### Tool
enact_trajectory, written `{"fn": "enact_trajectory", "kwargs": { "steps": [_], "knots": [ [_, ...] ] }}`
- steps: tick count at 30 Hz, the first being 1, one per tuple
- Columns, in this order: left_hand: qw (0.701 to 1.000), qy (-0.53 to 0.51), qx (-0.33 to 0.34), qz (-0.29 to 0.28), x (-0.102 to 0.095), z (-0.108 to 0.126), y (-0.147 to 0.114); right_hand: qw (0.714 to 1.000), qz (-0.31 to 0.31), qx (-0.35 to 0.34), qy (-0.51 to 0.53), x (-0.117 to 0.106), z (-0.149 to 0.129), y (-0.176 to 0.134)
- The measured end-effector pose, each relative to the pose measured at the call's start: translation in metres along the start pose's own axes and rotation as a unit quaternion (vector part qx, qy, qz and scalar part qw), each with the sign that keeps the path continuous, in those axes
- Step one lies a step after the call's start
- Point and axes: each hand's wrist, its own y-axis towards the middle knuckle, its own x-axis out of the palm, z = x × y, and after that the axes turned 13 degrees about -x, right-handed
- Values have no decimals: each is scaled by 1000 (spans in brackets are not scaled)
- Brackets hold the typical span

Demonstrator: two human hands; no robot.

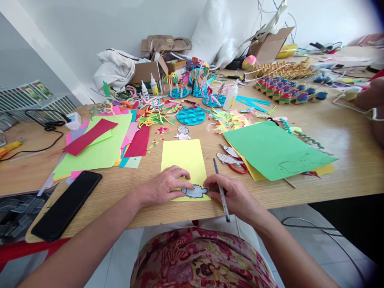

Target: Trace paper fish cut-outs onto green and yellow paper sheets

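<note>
A fish cut-out (195, 191) in grey-white paper with a dark outline lies near the lower edge of a yellow sheet (183, 154). My left hand (171, 185) rests on that sheet with its fingers spread, fingertips pressing on the fish's head and back. At the fish's tail is my right hand (229, 195), thumb and forefinger close together on it. A pen (222, 191) is held in the same hand, slanting across the fingers with one end toward me. Beyond the sheet lie two small paper fish (182, 136). More fish cut-outs (229, 159) rest on red-handled scissors (241, 167).
A green sheet (276, 150) with pencil drawing lies to the right, coloured papers (99, 140) and a phone (67, 205) to the left. Behind stand a blue disc (191, 116), glue bottles (231, 97) and painted egg trays (288, 91). Another person's hand (370, 96) is at far right.
</note>
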Motion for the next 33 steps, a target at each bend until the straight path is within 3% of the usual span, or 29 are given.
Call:
{"fn": "enact_trajectory", "kwargs": {
  "steps": [33],
  "knots": [
    [999,-36,5,7,1,-4,2,999,7,-31,-20,3,2,-1]
  ]
}}
